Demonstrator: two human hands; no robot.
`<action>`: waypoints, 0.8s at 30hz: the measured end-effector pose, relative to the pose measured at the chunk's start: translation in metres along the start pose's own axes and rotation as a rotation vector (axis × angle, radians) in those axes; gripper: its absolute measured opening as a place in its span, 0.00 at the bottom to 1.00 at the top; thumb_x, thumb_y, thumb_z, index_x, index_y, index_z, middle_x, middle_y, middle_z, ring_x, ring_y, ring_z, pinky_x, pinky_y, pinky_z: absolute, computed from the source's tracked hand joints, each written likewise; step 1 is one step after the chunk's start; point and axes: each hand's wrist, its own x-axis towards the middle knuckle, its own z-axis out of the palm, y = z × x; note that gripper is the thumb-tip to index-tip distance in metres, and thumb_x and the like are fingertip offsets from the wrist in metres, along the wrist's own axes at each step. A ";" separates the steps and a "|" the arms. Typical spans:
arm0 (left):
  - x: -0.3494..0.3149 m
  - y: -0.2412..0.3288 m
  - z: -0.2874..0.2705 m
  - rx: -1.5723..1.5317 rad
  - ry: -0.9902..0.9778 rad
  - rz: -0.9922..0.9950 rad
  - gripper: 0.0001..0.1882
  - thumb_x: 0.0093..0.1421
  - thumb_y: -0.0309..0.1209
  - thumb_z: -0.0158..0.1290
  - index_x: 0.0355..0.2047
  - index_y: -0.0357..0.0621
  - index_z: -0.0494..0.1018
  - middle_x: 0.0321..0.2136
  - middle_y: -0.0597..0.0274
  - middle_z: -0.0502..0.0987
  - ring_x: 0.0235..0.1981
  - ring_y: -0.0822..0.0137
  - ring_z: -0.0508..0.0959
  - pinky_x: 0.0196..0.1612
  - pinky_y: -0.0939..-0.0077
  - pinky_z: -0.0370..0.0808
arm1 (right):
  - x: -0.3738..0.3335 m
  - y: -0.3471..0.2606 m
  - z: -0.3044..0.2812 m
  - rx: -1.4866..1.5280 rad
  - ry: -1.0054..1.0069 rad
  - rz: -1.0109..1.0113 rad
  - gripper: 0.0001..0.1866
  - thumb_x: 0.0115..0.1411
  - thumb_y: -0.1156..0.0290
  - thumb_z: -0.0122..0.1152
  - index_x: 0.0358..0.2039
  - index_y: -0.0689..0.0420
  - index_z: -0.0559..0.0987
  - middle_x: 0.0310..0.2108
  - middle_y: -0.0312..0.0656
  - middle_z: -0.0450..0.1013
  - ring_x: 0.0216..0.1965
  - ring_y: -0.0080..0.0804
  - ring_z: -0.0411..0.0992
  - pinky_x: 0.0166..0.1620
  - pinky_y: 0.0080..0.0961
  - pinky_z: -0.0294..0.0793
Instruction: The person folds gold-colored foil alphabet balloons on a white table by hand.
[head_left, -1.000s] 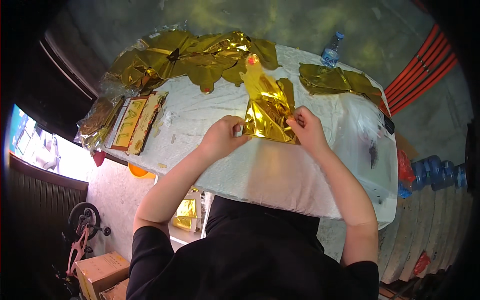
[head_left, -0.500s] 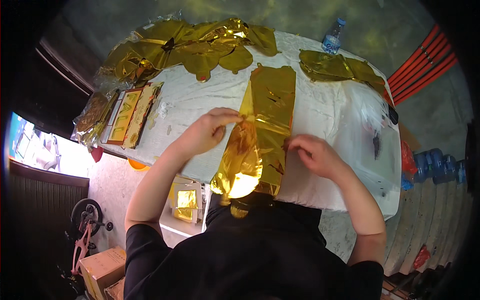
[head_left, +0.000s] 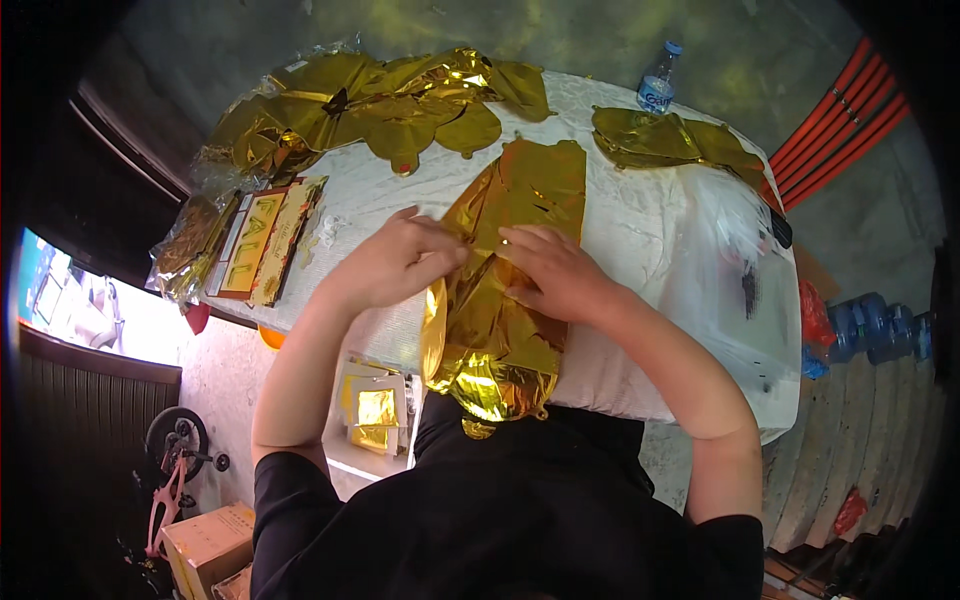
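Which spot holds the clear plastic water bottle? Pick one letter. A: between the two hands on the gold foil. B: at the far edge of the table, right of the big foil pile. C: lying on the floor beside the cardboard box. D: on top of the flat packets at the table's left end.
B: the water bottle stands upright at the far edge of the white-covered table, right of the big foil pile.

Left hand (head_left: 395, 265) and right hand (head_left: 560, 275) side by side, fingers bent, palms down.
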 end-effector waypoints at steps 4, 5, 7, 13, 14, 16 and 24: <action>-0.007 -0.016 -0.007 -0.002 -0.138 -0.324 0.16 0.56 0.34 0.50 0.41 0.40 0.77 0.30 0.51 0.79 0.34 0.54 0.78 0.43 0.68 0.74 | 0.026 0.002 -0.011 0.103 -0.218 0.000 0.32 0.45 0.67 0.64 0.53 0.57 0.68 0.52 0.45 0.65 0.58 0.42 0.58 0.62 0.36 0.52; -0.006 -0.017 -0.004 -0.001 -0.135 -0.327 0.16 0.56 0.34 0.50 0.41 0.40 0.77 0.30 0.51 0.79 0.34 0.54 0.78 0.43 0.68 0.74 | 0.033 0.000 -0.014 0.103 -0.219 -0.004 0.32 0.45 0.67 0.64 0.53 0.57 0.68 0.52 0.45 0.65 0.58 0.42 0.58 0.62 0.36 0.52; 0.001 -0.013 0.004 0.038 -0.027 -0.192 0.14 0.54 0.31 0.52 0.40 0.40 0.77 0.32 0.51 0.79 0.36 0.54 0.78 0.44 0.67 0.73 | 0.044 -0.006 -0.017 -0.014 -0.437 0.059 0.32 0.42 0.68 0.65 0.50 0.56 0.69 0.48 0.45 0.66 0.56 0.41 0.60 0.61 0.34 0.52; 0.019 -0.051 0.048 -0.047 0.111 0.157 0.13 0.54 0.25 0.52 0.41 0.36 0.73 0.45 0.50 0.74 0.47 0.49 0.71 0.52 0.61 0.68 | 0.065 -0.012 -0.018 -0.155 -0.620 0.024 0.19 0.39 0.71 0.65 0.36 0.56 0.76 0.38 0.42 0.72 0.49 0.41 0.66 0.53 0.39 0.61; 0.019 -0.054 0.050 -0.006 0.145 0.191 0.13 0.54 0.25 0.52 0.40 0.37 0.73 0.45 0.51 0.74 0.47 0.50 0.71 0.52 0.61 0.68 | 0.064 -0.008 -0.015 -0.153 -0.625 0.027 0.19 0.39 0.71 0.65 0.36 0.56 0.76 0.38 0.42 0.72 0.49 0.41 0.66 0.53 0.39 0.61; 0.019 -0.057 0.054 0.029 0.178 0.222 0.12 0.54 0.26 0.52 0.40 0.37 0.74 0.44 0.52 0.74 0.48 0.51 0.71 0.52 0.61 0.68 | 0.057 0.004 -0.010 -0.058 -0.449 -0.092 0.12 0.39 0.74 0.62 0.29 0.55 0.76 0.32 0.40 0.72 0.44 0.42 0.67 0.48 0.36 0.63; 0.015 -0.054 0.056 0.185 0.184 0.223 0.16 0.56 0.35 0.54 0.43 0.42 0.72 0.49 0.57 0.70 0.52 0.56 0.67 0.55 0.62 0.63 | -0.013 0.010 -0.092 0.164 -0.173 0.004 0.12 0.37 0.82 0.60 0.25 0.58 0.71 0.32 0.41 0.68 0.40 0.39 0.66 0.46 0.33 0.64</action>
